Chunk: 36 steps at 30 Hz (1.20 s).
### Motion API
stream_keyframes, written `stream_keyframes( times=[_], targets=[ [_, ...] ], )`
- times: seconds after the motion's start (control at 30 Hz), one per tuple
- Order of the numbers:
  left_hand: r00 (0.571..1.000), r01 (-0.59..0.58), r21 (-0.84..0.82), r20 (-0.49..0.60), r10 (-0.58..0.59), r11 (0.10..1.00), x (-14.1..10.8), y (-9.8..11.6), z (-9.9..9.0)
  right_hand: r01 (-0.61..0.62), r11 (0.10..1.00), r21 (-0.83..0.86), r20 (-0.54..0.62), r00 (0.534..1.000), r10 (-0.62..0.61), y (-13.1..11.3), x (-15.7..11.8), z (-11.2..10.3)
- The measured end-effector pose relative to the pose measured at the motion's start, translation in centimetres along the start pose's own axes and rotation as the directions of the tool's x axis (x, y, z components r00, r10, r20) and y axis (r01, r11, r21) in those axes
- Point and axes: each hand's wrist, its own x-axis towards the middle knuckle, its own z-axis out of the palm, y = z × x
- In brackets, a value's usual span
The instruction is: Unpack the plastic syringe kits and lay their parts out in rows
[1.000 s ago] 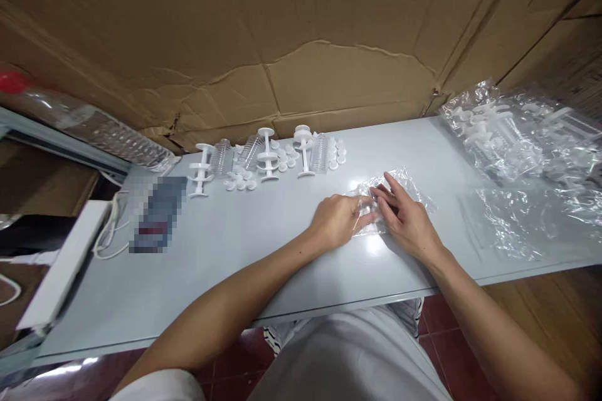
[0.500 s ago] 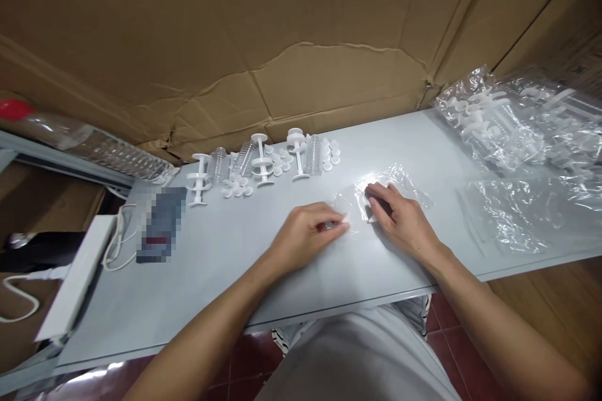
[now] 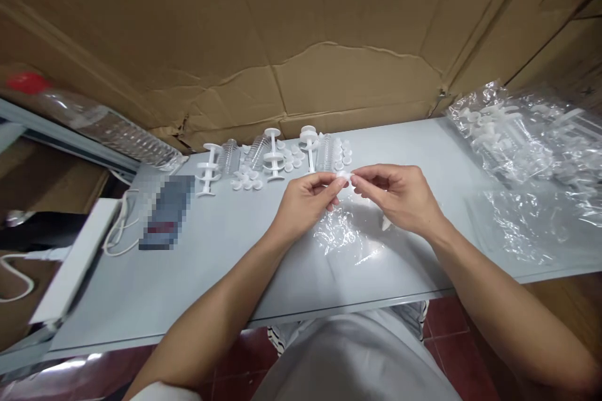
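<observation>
My left hand (image 3: 308,200) and my right hand (image 3: 404,194) meet over the middle of the table, fingertips pinched on a small white piece (image 3: 344,175). Below them a clear plastic bag (image 3: 343,235) lies on the tabletop. Another small white piece (image 3: 386,223) shows just under my right hand. Behind my hands stand white plunger-like parts (image 3: 273,155), clear ribbed cylinders (image 3: 326,153) and several small white caps (image 3: 247,180).
Filled clear bags (image 3: 512,138) and flat clear bags (image 3: 522,225) lie at the right. At the left are a pixelated dark object (image 3: 167,213), a white power strip (image 3: 78,263) and a red-capped bottle (image 3: 108,125). Cardboard (image 3: 291,31) stands behind.
Both hands have moved away from me and come together at the small white piece. The clear bag beneath them now shows more fully. The view has shifted slightly.
</observation>
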Motion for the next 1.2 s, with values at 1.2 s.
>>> stream_keyframes(
  times=[1.2],
  targets=[
    [0.993, -0.107, 0.309, 0.078, 0.087, 0.945, -5.0, -1.2, -6.1, -0.103, 0.784, -0.612, 0.045, 0.985, 0.164, 3.5, 5.3, -5.1]
  ],
)
